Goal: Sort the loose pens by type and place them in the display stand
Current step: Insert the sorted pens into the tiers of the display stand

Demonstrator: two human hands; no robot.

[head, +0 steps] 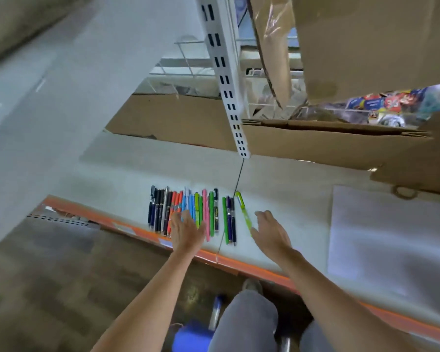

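Navy and black pens point(157, 210) open the row at nine o'clock, lying parallel on the grey shelf point(290, 199), barrels touching. Next, orange pens point(175, 205), then light blue pens point(190, 204), partly under our left hand point(187, 231), which lies flat over the row at about six o'clock of it, fingers straight and spread, gripping nothing. Past it: green and pink pens point(205, 214), one dark pen with a clip. A small gap, then a second lot: green, purple and navy pens point(229, 219). At three o'clock of that lot a lime pen point(243, 212) lies apart, tilted. Our right hand point(271, 233) hovers just beside its near end, fingers loose and open, holding nothing.

No display stand is visible; cardboard boxes point(315, 146) sit at twelve o'clock behind the white slotted upright point(226, 80).

Handling, as we judge it: light, stiff, smooth plastic barrels, apt to roll. Pinch each mid-barrel, or gather a colour group between both palms.
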